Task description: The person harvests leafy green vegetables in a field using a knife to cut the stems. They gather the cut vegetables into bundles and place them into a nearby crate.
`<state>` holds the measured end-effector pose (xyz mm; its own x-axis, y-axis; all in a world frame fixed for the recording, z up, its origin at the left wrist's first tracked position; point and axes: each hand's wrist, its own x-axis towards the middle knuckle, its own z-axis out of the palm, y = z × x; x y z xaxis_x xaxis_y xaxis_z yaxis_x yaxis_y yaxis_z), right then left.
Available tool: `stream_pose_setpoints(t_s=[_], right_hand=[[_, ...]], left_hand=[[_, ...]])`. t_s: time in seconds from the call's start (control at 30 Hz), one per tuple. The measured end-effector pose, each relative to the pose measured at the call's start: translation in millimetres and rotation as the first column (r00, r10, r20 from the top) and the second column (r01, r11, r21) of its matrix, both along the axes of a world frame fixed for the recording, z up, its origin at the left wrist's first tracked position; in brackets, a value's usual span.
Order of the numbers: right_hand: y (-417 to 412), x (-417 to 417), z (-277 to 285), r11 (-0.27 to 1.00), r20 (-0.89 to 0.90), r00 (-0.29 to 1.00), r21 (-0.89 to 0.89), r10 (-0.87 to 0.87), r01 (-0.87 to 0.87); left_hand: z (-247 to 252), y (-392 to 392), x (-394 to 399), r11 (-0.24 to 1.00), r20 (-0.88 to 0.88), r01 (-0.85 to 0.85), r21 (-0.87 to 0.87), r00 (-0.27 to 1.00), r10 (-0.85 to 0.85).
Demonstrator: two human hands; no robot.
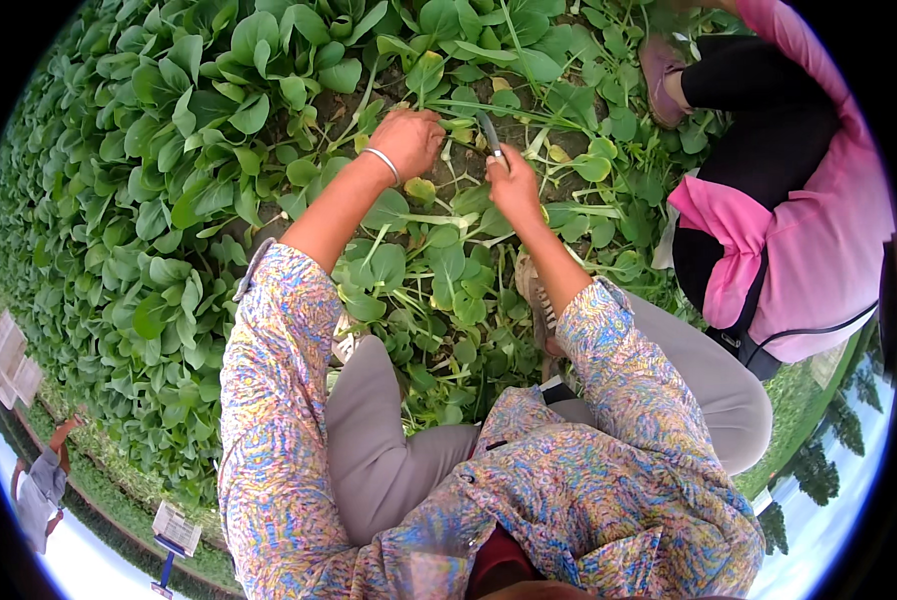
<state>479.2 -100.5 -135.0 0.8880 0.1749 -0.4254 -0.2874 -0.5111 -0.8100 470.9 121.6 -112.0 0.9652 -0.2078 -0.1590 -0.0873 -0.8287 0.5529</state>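
Note:
My right hand [514, 180] is closed around the handle of a small knife [489, 135], its blade pointing up and left over the soil. Just left of it, my left hand [407, 142], with a bangle on the wrist, is down among leaves at the edge of the standing leafy greens [253, 45]; its fingers are partly hidden, so I cannot tell whether they hold a stem. Long grass blades [508, 111] lie beside both hands. Cut leaves with pale stalks [441, 219] are scattered on the ground below my hands.
A co-worker in pink [816, 247] crouches close at the right, a shoe [662, 79] among the plants. Dense greens fill the left side. My own shoe [538, 300] rests among loose leaves. Another person [42, 487] stands far off at lower left, near pale crates [10, 360].

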Motion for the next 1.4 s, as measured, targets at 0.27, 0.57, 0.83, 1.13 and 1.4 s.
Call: stream_pose_setpoints(t_s=[0.27, 0.57, 0.83, 1.13, 1.4], right_hand=[[31, 23, 85, 0.807, -0.301, 0.945, 0.523, -0.126, 0.274], [49, -2, 119, 0.466, -0.474, 0.875, 0.799, 0.099, 0.38], [77, -16, 146, 0.744, -0.196, 0.953, 0.666, 0.23, -0.043], [93, -34, 147, 0.88, 0.074, 0.936, 0.325, 0.343, -0.348], [100, -38, 144, 0.849, -0.125, 0.956, 0.501, 0.267, -0.171]], left_hand=[[77, 25, -38, 0.73, -0.324, -0.232, -0.642, 0.946, 0.016], [95, 53, -78, 0.249, -0.543, -0.519, -0.818, 0.839, -0.034], [88, 65, -124, -0.093, -0.634, -0.649, -0.755, 0.759, -0.147], [128, 49, -122, 0.669, -0.246, -0.402, -0.625, 0.915, 0.32], [110, 66, -127, 0.493, -0.599, -0.591, -0.638, 0.784, 0.164]])
